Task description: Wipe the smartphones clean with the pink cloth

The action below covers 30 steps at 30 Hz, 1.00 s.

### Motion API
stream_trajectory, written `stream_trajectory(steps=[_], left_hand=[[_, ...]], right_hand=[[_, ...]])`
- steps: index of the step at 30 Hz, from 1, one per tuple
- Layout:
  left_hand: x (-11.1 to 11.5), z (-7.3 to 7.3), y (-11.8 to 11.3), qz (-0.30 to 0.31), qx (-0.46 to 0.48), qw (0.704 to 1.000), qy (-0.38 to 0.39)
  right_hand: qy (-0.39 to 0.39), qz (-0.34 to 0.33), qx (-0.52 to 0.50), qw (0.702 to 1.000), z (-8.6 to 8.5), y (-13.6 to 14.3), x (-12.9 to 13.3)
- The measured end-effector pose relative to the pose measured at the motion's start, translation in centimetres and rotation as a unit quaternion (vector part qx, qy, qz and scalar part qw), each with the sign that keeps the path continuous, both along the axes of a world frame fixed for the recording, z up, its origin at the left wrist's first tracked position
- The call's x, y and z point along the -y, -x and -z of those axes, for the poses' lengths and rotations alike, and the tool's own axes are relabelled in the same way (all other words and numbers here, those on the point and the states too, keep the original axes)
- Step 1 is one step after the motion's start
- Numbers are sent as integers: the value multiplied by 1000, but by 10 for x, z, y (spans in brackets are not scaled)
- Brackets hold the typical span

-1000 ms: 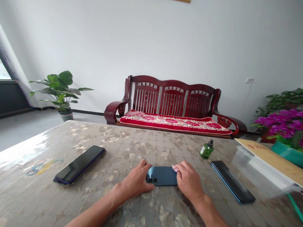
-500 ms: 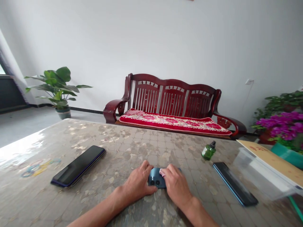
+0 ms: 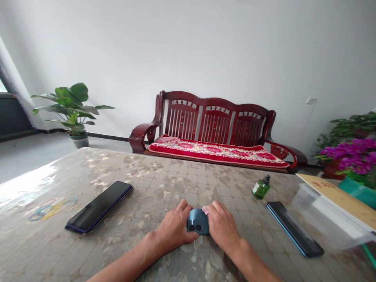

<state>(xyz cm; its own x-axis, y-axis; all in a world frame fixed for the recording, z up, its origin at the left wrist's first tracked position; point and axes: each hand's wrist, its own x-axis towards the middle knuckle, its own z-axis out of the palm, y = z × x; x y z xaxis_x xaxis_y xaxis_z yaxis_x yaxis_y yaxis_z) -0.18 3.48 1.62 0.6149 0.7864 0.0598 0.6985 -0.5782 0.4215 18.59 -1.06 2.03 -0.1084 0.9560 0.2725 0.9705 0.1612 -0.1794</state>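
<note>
A blue smartphone (image 3: 198,221) lies back up near the front of the table, its dark camera lenses toward me. My left hand (image 3: 176,223) grips its left end between thumb and fingers. Over the phone's right part, my right hand (image 3: 221,223) is closed on a small pinkish-white cloth (image 3: 205,210), of which only a bit shows at the fingertips. The right end of the phone is hidden beneath that hand.
A stack of phones (image 3: 100,207) lies at left beside coloured rubber bands (image 3: 48,208). On the right are a green spray bottle (image 3: 261,187), another phone (image 3: 294,229) and a clear plastic box (image 3: 326,219) under a tan board (image 3: 337,196). A wooden bench (image 3: 216,123) stands beyond the table (image 3: 164,176).
My right hand with the cloth has shifted slightly right and up along the phone's back. My left hand keeps its grip. The whole view has moved a little.
</note>
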Motion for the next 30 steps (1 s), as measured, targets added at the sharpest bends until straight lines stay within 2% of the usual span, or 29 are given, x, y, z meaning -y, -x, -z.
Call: stream_trajectory(steps=[3,5,13,16,21,23,26,30], left_hand=[[-1,3,1,9,10,1000,-7],[-1,4,1,13,13,1000,-12],[0,-4,1,13,12,1000,-2],[0,-4,1,14,14,1000,-3],[1,-2,1,16,9,1000,-11],[1,-2,1,17,9,1000,-9],[2,-3,1,17,9,1000,-3],[1,-3,1,15,6,1000,0]], right_hand=[[-5,-17,0,1000,-3,15,-3],[-4,-24,1,1000,-4,14,-1],[-26,37,30,999,3,-32,13],[-22,31,22,999,3,-20,9],[-13,-12,11,1000,0,23,-1],[-10,-22,10,1000,-2,27,-1],[-12,-19,12,1000,-2,10,3],[-31,27,26,999,2,-26,7]])
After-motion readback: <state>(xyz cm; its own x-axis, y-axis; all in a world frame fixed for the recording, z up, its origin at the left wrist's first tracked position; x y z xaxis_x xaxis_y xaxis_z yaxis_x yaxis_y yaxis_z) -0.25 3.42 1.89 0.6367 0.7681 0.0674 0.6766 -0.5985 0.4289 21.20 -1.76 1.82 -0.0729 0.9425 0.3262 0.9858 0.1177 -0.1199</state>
